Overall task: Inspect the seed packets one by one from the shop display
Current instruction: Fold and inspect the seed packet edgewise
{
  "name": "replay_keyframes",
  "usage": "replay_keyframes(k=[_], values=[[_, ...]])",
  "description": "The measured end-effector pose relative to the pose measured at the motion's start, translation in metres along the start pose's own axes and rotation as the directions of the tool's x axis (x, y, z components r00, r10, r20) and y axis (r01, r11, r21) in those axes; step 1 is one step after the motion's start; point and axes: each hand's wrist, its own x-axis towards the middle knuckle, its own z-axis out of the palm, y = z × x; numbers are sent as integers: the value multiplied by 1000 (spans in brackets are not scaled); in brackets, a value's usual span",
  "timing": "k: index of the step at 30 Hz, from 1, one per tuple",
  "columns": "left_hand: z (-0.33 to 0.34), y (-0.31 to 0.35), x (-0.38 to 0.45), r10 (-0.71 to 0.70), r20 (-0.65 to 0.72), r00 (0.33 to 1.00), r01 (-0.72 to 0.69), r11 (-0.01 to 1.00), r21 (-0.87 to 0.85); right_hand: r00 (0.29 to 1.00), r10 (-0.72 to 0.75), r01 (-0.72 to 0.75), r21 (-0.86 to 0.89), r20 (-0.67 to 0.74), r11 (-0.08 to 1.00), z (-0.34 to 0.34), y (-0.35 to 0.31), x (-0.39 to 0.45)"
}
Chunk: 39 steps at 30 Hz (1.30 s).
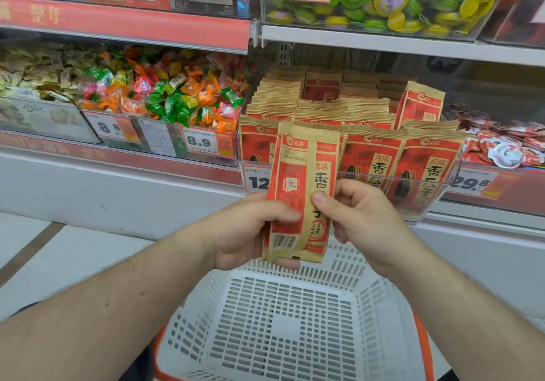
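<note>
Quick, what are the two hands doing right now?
Left hand: grips the seed packets at their lower left edge.
Right hand: pinches the front packet's right side.

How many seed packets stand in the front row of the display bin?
3: left packet, middle packet, right packet. The held packets may hide another.

Red-and-kraft paper seed packets, upright, fanned, w/ barcode side facing, near centre; identical packets stand in rows in clear display bin behind.
</note>
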Motion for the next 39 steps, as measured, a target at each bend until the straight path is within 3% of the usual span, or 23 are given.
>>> replay_keyframes(k=[2, 5, 10, 15, 19, 24, 34, 39], values=[[-2, 3, 1, 76, -133, 988, -60, 991, 123, 999, 4, -4, 7, -41, 1000, 1, 0, 1], [-6, 6, 2, 162, -221, 962, -138, 983, 119, 999, 17, -19, -37, -48, 999, 1, 4, 3], [-11, 6, 0, 181, -188, 965, -158, 979, 131, 998, -21, 20, -16, -65, 1000, -1, 4, 4], [-8, 3, -1, 166, -155, 974, -136, 973, 188, 968, -180, 166, -91, -174, 982, -9, -1, 6], [-8, 6, 2, 344, -200, 918, -306, 932, 196, 964, -245, 229, -152, -100, 962, -5, 3, 4], [-13, 12, -1, 497, -190, 847, -445, 857, 259, 967, -251, 240, -158, -52, 958, -3, 1, 0], [-11, 13, -6, 537, -241, 808, -461, 832, 308, 954, -297, 288, -158, -40, 945, -1, 1, -1], [-10, 12, -2, 530, -294, 795, -441, 839, 319, 978, -209, 205, -156, -8, 966, -1, 0, 1]])
